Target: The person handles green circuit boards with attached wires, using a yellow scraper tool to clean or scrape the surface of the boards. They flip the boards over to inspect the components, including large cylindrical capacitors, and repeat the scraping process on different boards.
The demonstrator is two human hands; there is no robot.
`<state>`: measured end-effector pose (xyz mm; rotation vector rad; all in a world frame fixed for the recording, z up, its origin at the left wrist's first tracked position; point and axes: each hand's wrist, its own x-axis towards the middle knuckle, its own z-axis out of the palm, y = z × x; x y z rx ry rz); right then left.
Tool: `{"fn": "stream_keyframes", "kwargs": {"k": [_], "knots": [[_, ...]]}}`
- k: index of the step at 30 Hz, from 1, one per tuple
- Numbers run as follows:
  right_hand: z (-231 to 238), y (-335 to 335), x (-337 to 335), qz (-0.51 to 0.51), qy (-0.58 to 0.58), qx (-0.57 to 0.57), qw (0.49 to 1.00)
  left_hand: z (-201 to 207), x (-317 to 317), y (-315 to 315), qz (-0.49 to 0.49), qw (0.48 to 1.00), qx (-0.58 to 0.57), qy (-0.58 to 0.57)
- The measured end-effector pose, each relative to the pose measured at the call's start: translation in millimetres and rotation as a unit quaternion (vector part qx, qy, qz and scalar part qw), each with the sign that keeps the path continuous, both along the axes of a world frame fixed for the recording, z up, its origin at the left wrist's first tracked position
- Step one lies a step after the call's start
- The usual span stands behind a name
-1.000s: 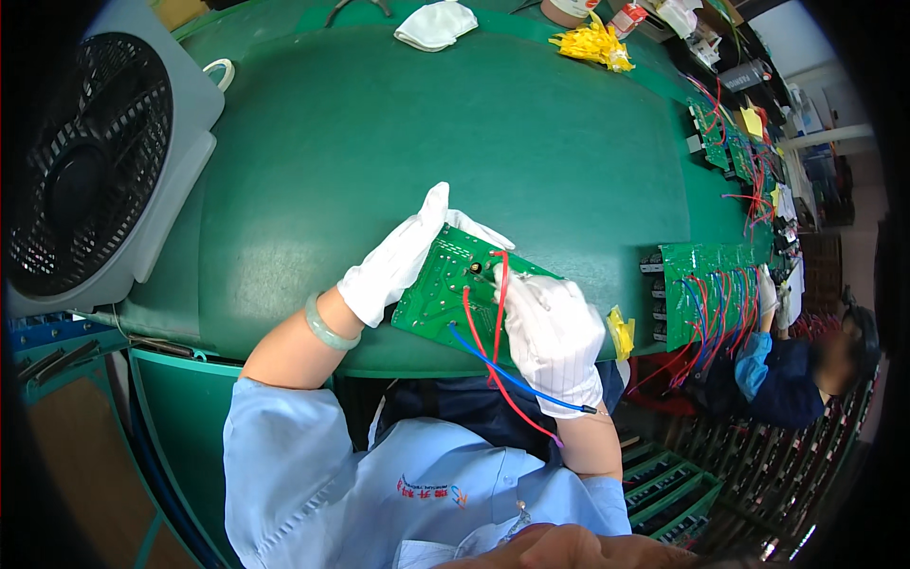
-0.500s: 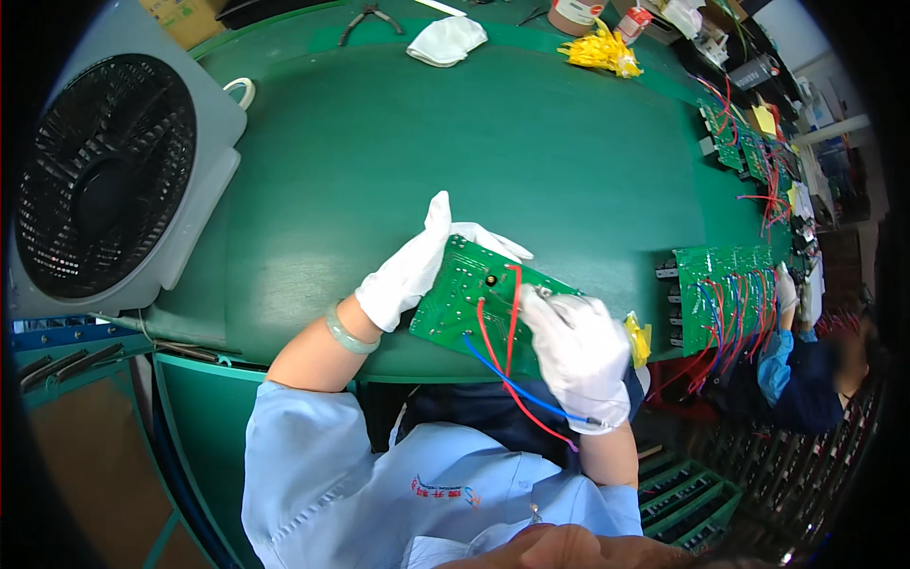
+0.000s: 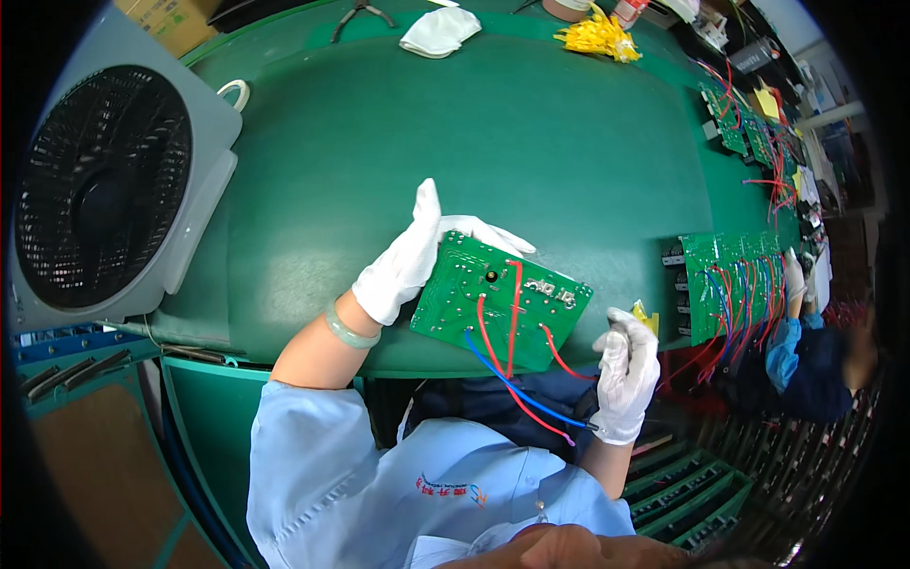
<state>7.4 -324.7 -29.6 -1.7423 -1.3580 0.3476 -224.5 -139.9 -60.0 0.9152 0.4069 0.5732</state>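
Observation:
My left hand point(image 3: 402, 270), in a white glove, holds a green circuit board point(image 3: 445, 308) tilted above the bench front; its thumb points up and its other fingers pass behind the board. Red wires point(image 3: 513, 318) and a blue wire point(image 3: 493, 364) hang from the board's face, beside a small black round part and silvery solder patches. To the right of the board, apart from it, is my gloved right hand point(image 3: 627, 379) with its fingers curled together and dark fingertips. One short red wire ends beside this hand; whether the fingers hold anything is hidden.
A grey fan point(image 3: 104, 194) stands at left. Pliers point(image 3: 360, 17), a folded white cloth point(image 3: 440, 33) and a yellow bundle point(image 3: 599, 36) lie at the back. Wired circuit boards point(image 3: 730, 284) line the right side, where a co-worker's gloved hand point(image 3: 794, 275) touches one. A yellow piece point(image 3: 646, 316) lies behind my right hand.
My right hand has moved off the board to the right, uncovering the solder patches and a short red wire. My left hand still holds the board in nearly the same place.

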Motion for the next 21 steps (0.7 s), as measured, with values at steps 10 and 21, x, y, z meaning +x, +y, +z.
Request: {"fn": "stream_keyframes", "kwargs": {"k": [10, 21], "knots": [[-9, -10, 10, -0.04, 0.091, -0.109, 0.989, 14, 1, -7, 0.022, 0.999, 0.038, 0.033], [-45, 31, 6, -0.071, 0.377, 0.052, 0.922, 17, 6, -12, 0.065, 0.997, -0.025, 0.04]]}}
